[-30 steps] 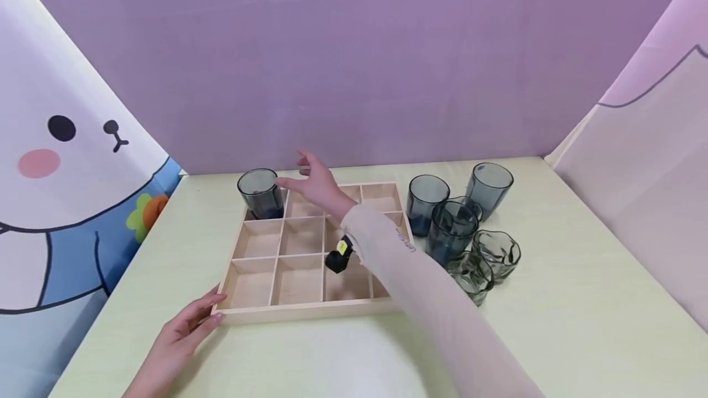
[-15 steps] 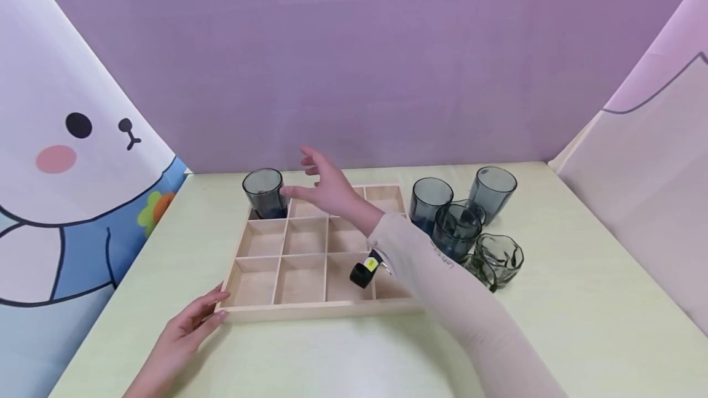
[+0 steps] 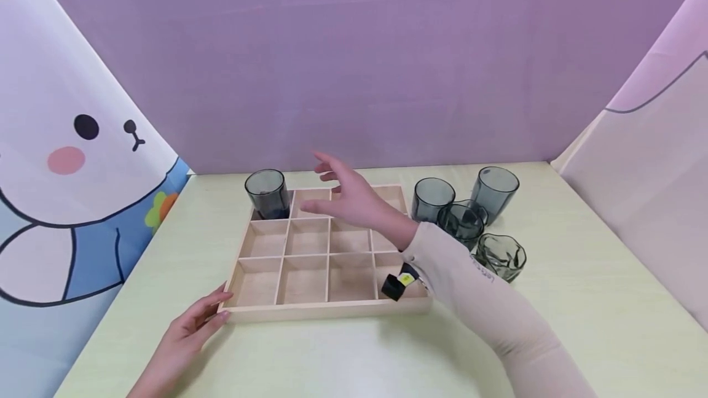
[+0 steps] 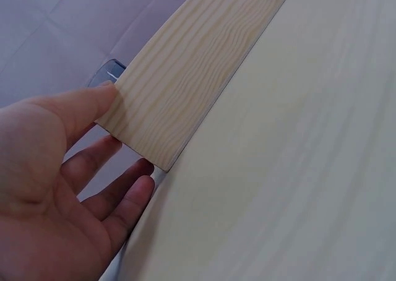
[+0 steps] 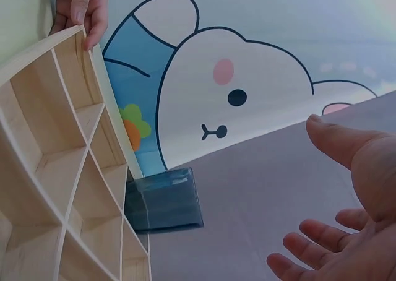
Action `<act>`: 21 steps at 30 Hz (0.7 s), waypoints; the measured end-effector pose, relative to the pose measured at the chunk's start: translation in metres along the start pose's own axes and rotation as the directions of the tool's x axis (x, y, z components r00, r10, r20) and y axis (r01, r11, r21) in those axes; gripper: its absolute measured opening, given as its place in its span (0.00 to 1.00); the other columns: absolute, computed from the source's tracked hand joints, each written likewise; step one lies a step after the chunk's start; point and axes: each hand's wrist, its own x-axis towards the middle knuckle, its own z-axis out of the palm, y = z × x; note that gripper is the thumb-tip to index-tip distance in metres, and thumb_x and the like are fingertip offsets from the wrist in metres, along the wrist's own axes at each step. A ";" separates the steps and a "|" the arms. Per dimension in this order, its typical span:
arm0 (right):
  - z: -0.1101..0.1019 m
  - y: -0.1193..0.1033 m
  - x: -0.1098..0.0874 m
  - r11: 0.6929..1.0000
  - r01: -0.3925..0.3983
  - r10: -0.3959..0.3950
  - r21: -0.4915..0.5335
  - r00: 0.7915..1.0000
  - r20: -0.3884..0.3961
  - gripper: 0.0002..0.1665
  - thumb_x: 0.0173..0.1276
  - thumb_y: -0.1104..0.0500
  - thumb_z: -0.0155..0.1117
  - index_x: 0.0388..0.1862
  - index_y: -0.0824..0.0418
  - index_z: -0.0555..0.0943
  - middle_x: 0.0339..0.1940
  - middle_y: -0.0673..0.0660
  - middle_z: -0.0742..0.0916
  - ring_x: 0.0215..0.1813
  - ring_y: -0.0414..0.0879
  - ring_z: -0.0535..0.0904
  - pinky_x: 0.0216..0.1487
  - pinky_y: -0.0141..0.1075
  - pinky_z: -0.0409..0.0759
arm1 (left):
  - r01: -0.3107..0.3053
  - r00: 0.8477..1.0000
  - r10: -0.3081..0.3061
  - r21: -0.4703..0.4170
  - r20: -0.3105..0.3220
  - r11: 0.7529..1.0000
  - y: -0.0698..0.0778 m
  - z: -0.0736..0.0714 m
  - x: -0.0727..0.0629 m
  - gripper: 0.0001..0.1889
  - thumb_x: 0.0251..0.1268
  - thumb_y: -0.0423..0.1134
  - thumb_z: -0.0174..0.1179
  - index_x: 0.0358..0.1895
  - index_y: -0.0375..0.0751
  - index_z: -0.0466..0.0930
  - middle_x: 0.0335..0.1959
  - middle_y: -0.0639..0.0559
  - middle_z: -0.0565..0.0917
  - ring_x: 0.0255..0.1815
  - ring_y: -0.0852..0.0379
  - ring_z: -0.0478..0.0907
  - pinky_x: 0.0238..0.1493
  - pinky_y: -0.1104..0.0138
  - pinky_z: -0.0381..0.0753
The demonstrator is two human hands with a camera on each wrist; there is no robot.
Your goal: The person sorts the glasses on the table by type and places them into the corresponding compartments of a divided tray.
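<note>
Smoky glass tumbler (image 3: 268, 195): stands in far-left compartment of divided wooden tray (image 3: 326, 311).
Left hand (image 3: 188, 330): pinches tray's near-left corner, thumb opposite fingers.
Right hand (image 3: 356, 198): raised over tray's far row, right of tumbler and apart from it; fingers loosely extended, thumb spread.
Wavy-rimmed glass cup (image 3: 501, 257): on worktop (image 3: 586, 293), right of tray, beside beige sleeve (image 3: 475, 300).

Place: screened booth; what room holds it, I cannot tell from my feeds. I list: purple backdrop (image 3: 365, 66), one; cartoon-printed panel (image 3: 39, 201), left; pink-and-white panel (image 3: 647, 183), right; pale bench (image 3: 597, 300), walled by these on three sides.
</note>
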 end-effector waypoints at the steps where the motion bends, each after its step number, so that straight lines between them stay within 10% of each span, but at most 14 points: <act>1: -0.002 0.001 -0.002 1.000 -0.001 0.001 -0.001 1.000 0.000 0.54 0.62 0.56 0.76 0.80 0.59 0.55 0.67 0.58 0.74 0.66 0.50 0.71 0.62 0.43 0.73 | 0.009 1.000 -0.009 0.000 0.004 1.000 0.000 0.000 0.000 0.21 0.75 0.42 0.57 0.66 0.37 0.74 0.74 0.39 0.63 0.57 0.83 0.64 0.51 0.82 0.71; 9: -0.025 0.012 -0.015 1.000 -0.019 0.019 -0.001 0.999 -0.032 0.54 0.62 0.59 0.76 0.79 0.62 0.54 0.66 0.60 0.74 0.66 0.53 0.71 0.63 0.47 0.73 | 0.033 0.999 -0.034 0.014 0.010 0.999 0.001 0.000 0.000 0.21 0.76 0.42 0.57 0.67 0.38 0.74 0.75 0.40 0.63 0.58 0.82 0.63 0.51 0.82 0.70; 15: -0.048 0.018 -0.027 1.000 -0.017 0.017 0.014 0.998 -0.057 0.54 0.62 0.61 0.75 0.79 0.61 0.54 0.65 0.61 0.75 0.65 0.54 0.71 0.63 0.52 0.72 | 0.040 0.999 -0.040 0.036 0.006 0.999 0.000 -0.001 -0.001 0.21 0.76 0.43 0.56 0.67 0.39 0.73 0.75 0.40 0.63 0.67 0.58 0.65 0.51 0.82 0.70; 21: -0.074 0.028 -0.040 0.999 -0.029 0.027 -0.026 0.995 -0.096 0.53 0.62 0.62 0.75 0.80 0.60 0.54 0.66 0.62 0.74 0.65 0.56 0.70 0.64 0.52 0.71 | -0.018 1.000 0.018 -0.002 -0.014 1.000 -0.001 0.001 -0.002 0.20 0.75 0.40 0.58 0.65 0.36 0.75 0.74 0.39 0.64 0.58 0.81 0.66 0.50 0.82 0.72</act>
